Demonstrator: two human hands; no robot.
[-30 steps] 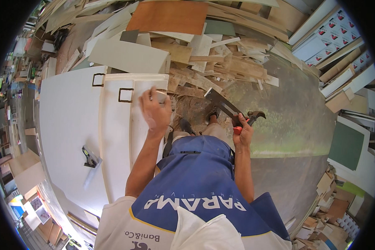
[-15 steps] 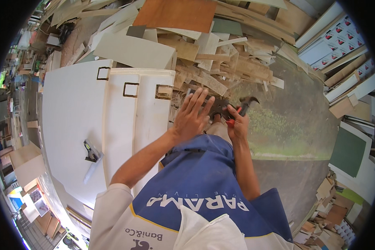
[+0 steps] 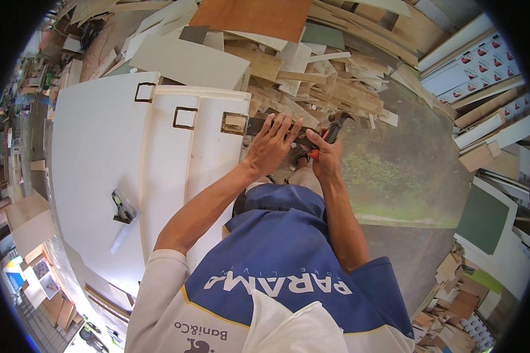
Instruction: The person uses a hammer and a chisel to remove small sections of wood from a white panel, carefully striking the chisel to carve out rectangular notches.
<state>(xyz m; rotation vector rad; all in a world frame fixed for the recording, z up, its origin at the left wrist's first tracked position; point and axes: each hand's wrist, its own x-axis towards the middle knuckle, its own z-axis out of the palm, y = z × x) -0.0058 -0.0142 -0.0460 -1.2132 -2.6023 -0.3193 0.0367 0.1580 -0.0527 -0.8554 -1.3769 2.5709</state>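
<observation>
Three white panels are filling the left side, lying in overlapping steps; what's carrying them isn't clear. A pile of wood offcuts is spreading across the far side, w/ an orange-brown board resting on it. A blue apron is covering the person's front. The left hand is lying over the bladed tool, fingers spreading slightly; its thumb is hiding, so can't tell if it's pinching from below. The right hand is wrapping its fingers round the tool's red handle and the hammer together. The tool is sitting bet. both hands, its dark end pointing at the nearest panel's edge; touching or just beside, can't tell. A combo square is resting on the outermost panel, well apart from both hands. Two dark-outlined squares are showing on the panels, plus a recess w/ bare wood in the nearest one. For good handling, IMO the left fingers should be staying on the flat, clear of any sharp edge; the right is prob. managing better w/ one handle at a time, b/c two are crowding its grip.
</observation>
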